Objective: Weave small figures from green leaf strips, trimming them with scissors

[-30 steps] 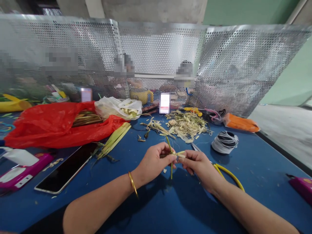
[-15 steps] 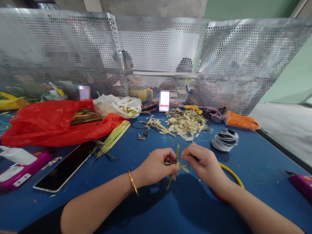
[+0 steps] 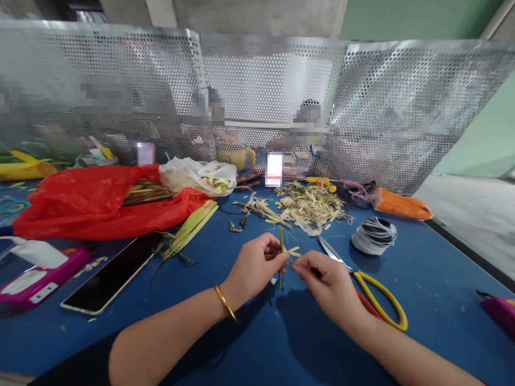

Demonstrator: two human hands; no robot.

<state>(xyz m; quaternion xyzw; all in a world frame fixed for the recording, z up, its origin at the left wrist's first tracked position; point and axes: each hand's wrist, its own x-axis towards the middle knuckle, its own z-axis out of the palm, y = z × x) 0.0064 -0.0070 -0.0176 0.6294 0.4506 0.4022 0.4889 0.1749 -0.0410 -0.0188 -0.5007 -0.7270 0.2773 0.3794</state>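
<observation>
My left hand (image 3: 257,265) is closed around a small bundle of crossed leaf strips (image 3: 280,281), with pale and green ends poking out above, below and to the right. Just right of it, the fingertips of my right hand (image 3: 322,276) are pinched on what looks like a thin pale thread running to the bundle; the fingers partly hide it. Scissors (image 3: 382,295) with yellow and red handles lie on the blue table beneath and beside my right hand, blades pointing away. Farther right stands a spool of white thread (image 3: 372,238).
Behind my hands lies a heap of dry leaf scraps (image 3: 314,209). At left are a red plastic bag (image 3: 80,203), leaf strips (image 3: 191,228), a phone (image 3: 112,273) and a magenta power strip (image 3: 52,279). A perforated metal screen (image 3: 265,75) stands at the back, people behind it.
My right hand has come lower and slightly left, beneath the right ends of the strips. The left hand has turned the bundle a little. More of the scissors now shows.
</observation>
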